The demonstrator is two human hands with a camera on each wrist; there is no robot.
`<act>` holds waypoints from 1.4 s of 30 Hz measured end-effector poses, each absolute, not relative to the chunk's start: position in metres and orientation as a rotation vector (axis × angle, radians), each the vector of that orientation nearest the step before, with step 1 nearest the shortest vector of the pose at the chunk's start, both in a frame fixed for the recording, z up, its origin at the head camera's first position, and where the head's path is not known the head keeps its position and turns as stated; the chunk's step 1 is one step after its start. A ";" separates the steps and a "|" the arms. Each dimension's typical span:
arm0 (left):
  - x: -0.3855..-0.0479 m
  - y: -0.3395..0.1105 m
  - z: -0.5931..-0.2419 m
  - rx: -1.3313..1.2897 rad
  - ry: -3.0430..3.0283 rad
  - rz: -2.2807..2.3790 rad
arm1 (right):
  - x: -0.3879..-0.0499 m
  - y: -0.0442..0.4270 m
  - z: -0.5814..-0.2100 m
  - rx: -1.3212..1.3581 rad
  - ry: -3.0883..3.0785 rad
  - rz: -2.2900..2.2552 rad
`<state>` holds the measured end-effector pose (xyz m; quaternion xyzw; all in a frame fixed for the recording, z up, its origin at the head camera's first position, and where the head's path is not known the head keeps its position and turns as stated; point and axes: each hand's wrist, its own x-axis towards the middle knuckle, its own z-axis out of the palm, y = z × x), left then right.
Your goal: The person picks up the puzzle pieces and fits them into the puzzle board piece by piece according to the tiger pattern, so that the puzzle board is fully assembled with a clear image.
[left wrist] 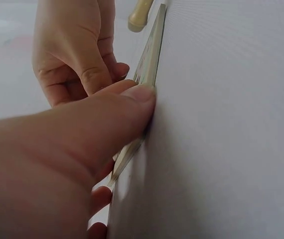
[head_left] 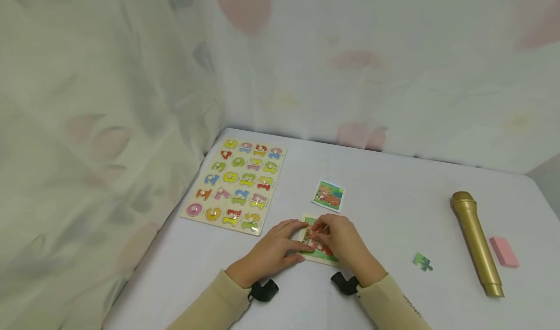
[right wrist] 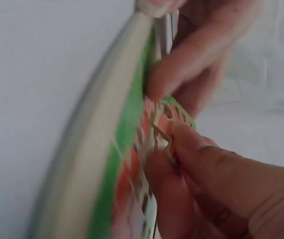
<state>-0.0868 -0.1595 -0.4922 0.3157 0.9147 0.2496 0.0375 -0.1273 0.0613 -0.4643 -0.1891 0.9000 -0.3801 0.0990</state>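
A small wooden jigsaw puzzle board (head_left: pixel 324 258) with a green border and a red and orange picture lies in front of me. My left hand (head_left: pixel 275 250) holds its left side, the thumb (left wrist: pixel 141 94) against the edge and a finger on the picture. Over the same board, my right hand (head_left: pixel 340 236) pinches a jigsaw piece (right wrist: pixel 165 123) between thumb and forefinger; in the right wrist view the piece stands tilted above the picture. Just beyond the board is a picture card (head_left: pixel 329 196) with a tiger-like animal. One loose green jigsaw piece (head_left: pixel 422 262) lies to the right.
A wooden number puzzle (head_left: pixel 234 186) with several coloured numerals lies at the left, near the curtain. At the right are a gold microphone (head_left: pixel 477 242) and a pink block (head_left: pixel 504 251). A patterned cloth (head_left: pixel 372 67) hangs behind the white table (head_left: pixel 385 194).
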 end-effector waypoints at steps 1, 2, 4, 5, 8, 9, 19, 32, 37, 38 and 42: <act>-0.087 -0.159 -0.492 0.976 2.808 0.766 | -0.126 0.061 -0.465 -0.579 2.686 -1.115; -0.087 -0.158 -0.492 0.981 2.810 0.765 | -0.125 0.060 -0.466 -0.597 2.726 -1.084; -0.088 -0.157 -0.491 0.994 2.814 0.763 | -0.124 0.059 -0.467 -0.640 2.813 -1.008; -0.088 -0.157 -0.491 0.999 2.816 0.762 | -0.123 0.058 -0.466 -0.663 2.843 -0.980; -0.088 -0.155 -0.491 1.002 2.812 0.767 | -0.120 0.059 -0.463 -0.782 2.908 -0.872; -0.088 -0.155 -0.491 1.002 2.806 0.771 | -0.118 0.060 -0.461 -0.846 2.930 -0.816; -0.088 -0.156 -0.492 1.020 2.813 0.734 | -0.104 0.077 -0.459 -1.236 2.871 -0.555; -0.090 -0.162 -0.496 0.999 2.813 0.765 | -0.104 0.068 -0.466 -1.205 2.865 -0.290; -0.089 -0.160 -0.497 0.987 2.811 0.771 | -0.097 0.078 -0.464 -1.167 2.878 -0.299; -0.089 -0.159 -0.497 0.991 2.808 0.773 | -0.094 0.086 -0.462 -1.124 2.894 -0.328; -0.088 -0.157 -0.498 0.998 2.798 0.792 | -0.081 0.125 -0.447 -0.722 2.893 -0.381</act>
